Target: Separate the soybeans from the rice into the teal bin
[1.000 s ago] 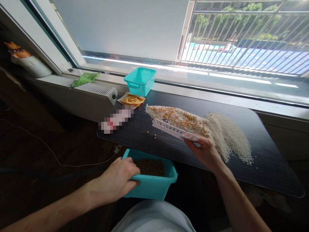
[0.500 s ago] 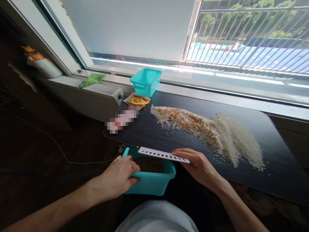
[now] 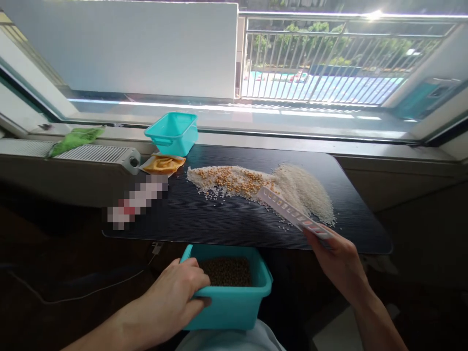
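A teal plastic bin (image 3: 226, 307) with small brown grains (image 3: 228, 271) inside is below the table's near edge. Fingers of my left hand (image 3: 183, 287) are wrapped over its left rim. My right hand (image 3: 340, 256) grips the near end of a white slotted plastic piece (image 3: 292, 214), a row of openings along its side. Its far end is tilted toward the heap on the table, overlapping the near edge of the grains in view; whether it touches them I cannot tell. That heap is white rice (image 3: 303, 187), with orange-yellow round grains (image 3: 234, 179) scattered over its left part.
On the dark table (image 3: 215, 226), a second teal bin (image 3: 175, 139) stands at the back left. An orange packet (image 3: 164, 165) lies in front of it, near a blurred pinkish item (image 3: 137, 202). A radiator (image 3: 98, 155) with a green cloth (image 3: 78, 140) adjoins the left side.
My right hand has carried the slotted piece from above the held bin to the heap, away to the right. My left hand keeps its grip on the bin. The view has turned right.
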Demonstrator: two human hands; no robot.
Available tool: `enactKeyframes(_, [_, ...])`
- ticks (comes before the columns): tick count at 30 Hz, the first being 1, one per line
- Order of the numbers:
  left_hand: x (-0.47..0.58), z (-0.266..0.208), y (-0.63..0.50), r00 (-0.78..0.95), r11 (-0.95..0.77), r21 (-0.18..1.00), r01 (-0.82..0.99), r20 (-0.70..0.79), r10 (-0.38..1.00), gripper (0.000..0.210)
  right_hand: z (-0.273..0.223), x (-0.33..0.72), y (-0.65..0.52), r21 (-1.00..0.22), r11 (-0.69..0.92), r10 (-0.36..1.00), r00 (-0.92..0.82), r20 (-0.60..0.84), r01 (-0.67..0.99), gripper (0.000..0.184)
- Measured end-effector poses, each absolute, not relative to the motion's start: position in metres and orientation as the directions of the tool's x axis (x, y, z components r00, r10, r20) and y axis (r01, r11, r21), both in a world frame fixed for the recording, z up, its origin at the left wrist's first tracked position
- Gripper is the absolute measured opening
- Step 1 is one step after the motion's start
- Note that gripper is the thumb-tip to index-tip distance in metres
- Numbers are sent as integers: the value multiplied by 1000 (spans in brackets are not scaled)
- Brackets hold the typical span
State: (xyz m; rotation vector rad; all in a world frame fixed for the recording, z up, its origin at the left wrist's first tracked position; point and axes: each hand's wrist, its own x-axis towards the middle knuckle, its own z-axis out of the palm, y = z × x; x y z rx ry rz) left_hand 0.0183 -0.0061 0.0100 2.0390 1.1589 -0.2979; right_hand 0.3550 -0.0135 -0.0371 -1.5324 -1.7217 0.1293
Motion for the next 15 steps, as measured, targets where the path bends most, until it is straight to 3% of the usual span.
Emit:
enactKeyframes(5, [31,10,-5,589,-326,510,796,-529,611,16,-40,365,0,-549,141,867,164,470,824,20])
enactKeyframes(15, [29,14,-6,591,-331,506,797,-538,601,14,-46,346,22,-572,127,885,167,434,811,26])
